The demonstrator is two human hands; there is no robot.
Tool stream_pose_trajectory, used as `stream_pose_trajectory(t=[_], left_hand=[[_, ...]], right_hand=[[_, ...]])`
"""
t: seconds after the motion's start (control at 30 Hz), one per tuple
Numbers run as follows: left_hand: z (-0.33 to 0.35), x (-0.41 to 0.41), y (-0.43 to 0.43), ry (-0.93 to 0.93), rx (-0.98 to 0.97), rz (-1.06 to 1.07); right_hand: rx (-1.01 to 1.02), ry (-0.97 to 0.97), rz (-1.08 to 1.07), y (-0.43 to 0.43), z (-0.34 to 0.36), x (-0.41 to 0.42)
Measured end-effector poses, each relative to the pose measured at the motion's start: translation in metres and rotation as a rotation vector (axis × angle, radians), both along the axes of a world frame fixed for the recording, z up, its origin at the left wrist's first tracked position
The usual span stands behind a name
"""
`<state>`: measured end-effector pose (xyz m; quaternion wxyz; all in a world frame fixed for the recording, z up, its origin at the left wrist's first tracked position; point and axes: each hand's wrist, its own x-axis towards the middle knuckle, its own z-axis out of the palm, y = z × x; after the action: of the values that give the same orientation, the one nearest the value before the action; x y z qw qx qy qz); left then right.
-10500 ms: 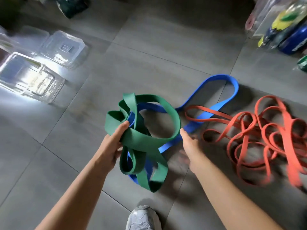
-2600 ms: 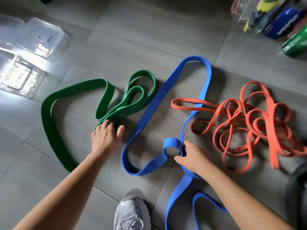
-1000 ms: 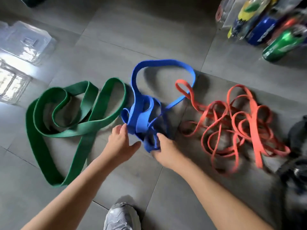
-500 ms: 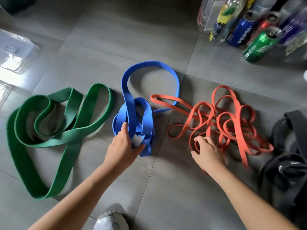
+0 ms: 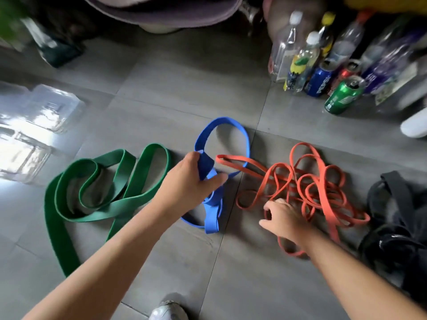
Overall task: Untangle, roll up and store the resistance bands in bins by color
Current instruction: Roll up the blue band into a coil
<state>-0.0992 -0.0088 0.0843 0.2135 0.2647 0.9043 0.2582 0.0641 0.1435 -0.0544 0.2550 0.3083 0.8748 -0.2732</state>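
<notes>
The bunched blue band (image 5: 206,166) sits in the left hand's (image 5: 184,183) tight grip, low over the floor (image 5: 184,88). The right hand (image 5: 285,219) bends down onto the orange tangle (image 5: 300,181); whether its grip pinches a strand, I cannot tell. The green band (image 5: 129,200) lies left.

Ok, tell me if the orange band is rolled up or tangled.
Tangled. The orange band lies in many loose, crossing loops, not wound into a roll; the right hand is over its near side.
</notes>
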Motion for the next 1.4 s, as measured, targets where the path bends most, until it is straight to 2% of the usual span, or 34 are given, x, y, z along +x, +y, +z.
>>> stream_pose_trajectory(t=[0.1,0.23,0.33,0.43,0.5,0.6,0.7,0.9,1.0,1.07,1.13,1.27,1.33,1.4], left_hand=[[0.046,0.001,0.002,0.12,-0.085,-0.185],[0.122,0.005,-0.008,0.205,-0.008,-0.387],[0.178,0.025,-0.024,0.324,0.064,-0.46],[0.233,0.052,-0.044,0.454,0.049,-0.48],[0.265,0.071,-0.058,0.393,0.125,-0.507],[0.303,0.101,-0.08,0.342,0.33,-0.458],[0.342,0.134,-0.102,0.085,0.62,-0.362],[0.41,0.193,-0.141,-0.239,1.017,-0.361],[0.432,0.212,-0.152,-0.298,1.082,-0.304],[0.446,0.223,-0.156,-0.345,1.156,-0.343],[0.463,0.235,-0.156,-0.405,1.254,-0.408],[0.494,0.246,-0.155,-0.369,1.314,-0.46],[0.49,0.243,-0.155,-0.332,1.228,-0.418],[0.469,0.237,-0.158,-0.234,1.037,-0.331]], right_hand=[[-0.003,0.069,0.037,0.009,0.055,-0.017],[-0.104,0.327,-0.067,-0.003,0.153,-0.029],[-0.124,0.577,-0.027,-0.026,0.233,-0.023],[-0.11,0.681,0.048,-0.049,0.298,-0.003],[-0.096,0.746,0.082,-0.062,0.33,0.014],[-0.128,0.827,0.016,-0.078,0.369,0.041],[-0.343,0.984,-0.081,-0.105,0.413,0.063],[-0.639,1.162,-0.015,-0.157,0.485,0.119],[-0.832,1.177,-0.062,-0.171,0.507,0.152],[-0.88,1.2,-0.058,-0.183,0.525,0.164],[-0.786,1.259,-0.04,-0.196,0.547,0.168],[-0.441,1.401,-0.081,-0.203,0.584,0.167],[-0.338,1.36,-0.083,-0.196,0.58,0.172],[-0.259,1.213,-0.12,-0.184,0.553,0.181]])
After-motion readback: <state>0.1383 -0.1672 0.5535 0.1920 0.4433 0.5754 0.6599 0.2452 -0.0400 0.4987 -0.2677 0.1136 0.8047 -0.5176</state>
